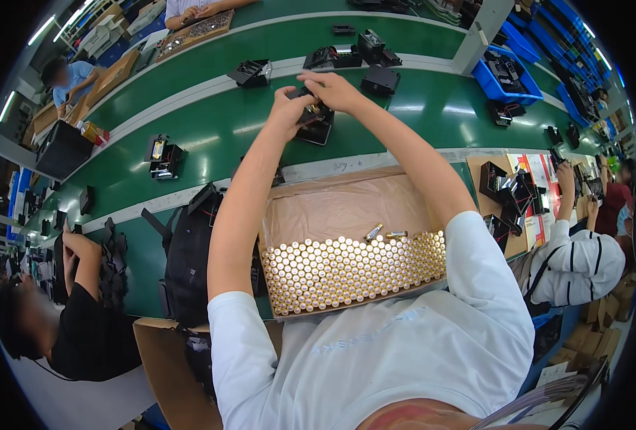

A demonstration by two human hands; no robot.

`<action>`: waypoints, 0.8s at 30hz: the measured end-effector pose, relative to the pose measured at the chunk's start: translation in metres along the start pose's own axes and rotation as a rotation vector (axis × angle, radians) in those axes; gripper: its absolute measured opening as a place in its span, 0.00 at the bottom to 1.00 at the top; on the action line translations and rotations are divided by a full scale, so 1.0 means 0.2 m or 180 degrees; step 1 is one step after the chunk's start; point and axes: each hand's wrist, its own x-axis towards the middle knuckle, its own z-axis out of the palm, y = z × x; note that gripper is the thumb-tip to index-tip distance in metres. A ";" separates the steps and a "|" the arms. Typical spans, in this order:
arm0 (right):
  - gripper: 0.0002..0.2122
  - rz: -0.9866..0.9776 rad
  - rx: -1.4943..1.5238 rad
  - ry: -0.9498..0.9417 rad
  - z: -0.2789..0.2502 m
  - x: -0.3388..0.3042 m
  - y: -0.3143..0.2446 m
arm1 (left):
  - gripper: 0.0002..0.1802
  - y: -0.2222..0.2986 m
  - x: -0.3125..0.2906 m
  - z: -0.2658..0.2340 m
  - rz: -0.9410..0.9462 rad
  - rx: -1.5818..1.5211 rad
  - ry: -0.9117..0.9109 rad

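Out over the green conveyor belt, both arms reach forward to a small black plastic housing with a battery compartment. My left hand is closed round its left side. From the right, my right hand bends over its top, fingers pressed against it and partly hidden. A black flap or lid hangs just below the housing. Between my forearms lies a shallow cardboard box lined with brown paper, its near half packed with upright batteries. Two loose batteries lie on top, a gold-and-black one and another.
More black housings stand on the belt, one left and several at the far side. A blue bin sits at the right. A black bag lies left of the battery box. Co-workers sit on both sides.
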 end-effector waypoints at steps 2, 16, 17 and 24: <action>0.16 -0.0160 -0.0031 0.0224 0.05 0.00 0.03 | 0.40 -0.01 0.02 -0.02 0.0013 -0.0004 -0.0028; 0.14 -0.0015 -0.1286 0.0627 0.16 -0.13 -0.06 | 0.37 0.10 0.05 -0.16 0.0676 0.2145 0.0338; 0.13 -0.0211 -0.1090 0.0543 0.15 -0.23 -0.18 | 0.37 0.12 0.06 -0.22 0.0709 0.2261 0.0421; 0.13 -0.0564 -0.1330 -0.2058 0.12 -0.97 -0.42 | 0.33 0.16 0.11 -0.38 0.0993 0.4474 0.0861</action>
